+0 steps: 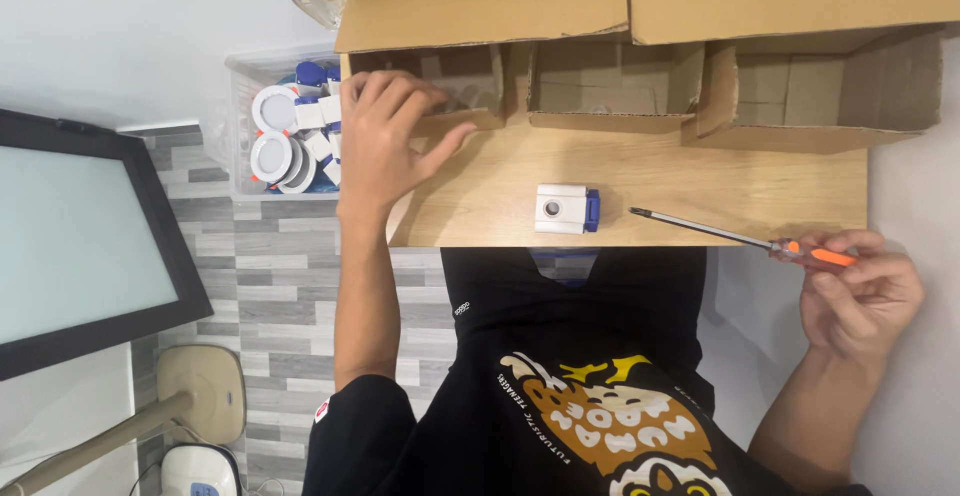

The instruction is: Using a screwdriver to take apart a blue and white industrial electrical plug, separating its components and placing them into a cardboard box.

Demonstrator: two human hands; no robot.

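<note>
Right hand (860,301) is clamped on a screwdriver (745,239): fingers curled shut around the orange handle, thumb on top. Handle sits off the right end of the wooden board (700,186); the shaft runs up-left over the board, tip ending just right of the small white-and-blue plastic block (566,208). So the tool's long axis points almost straight at the block, a little above its centre line, with a short gap between tip and the block's blue end. Not touching.

The block lies flat near the board's near edge, roughly mid-board, blue cap facing right toward the tip. No hand is on it.

Left hand (385,136) rests at the board's far-left corner, fingers spread and slightly bent, palm down, fingertips at the mouth of the left cardboard compartment (440,81). It grips nothing that I can see. Just left of it is a clear plastic bin (240,171) of round white fittings and more white-and-blue blocks.

Distance check: the left hand is nearer the block than the right hand itself, but the screwdriver tip is nearest of all. The block lies right and near from the left fingers, left and slightly far from the right ones.
</note>
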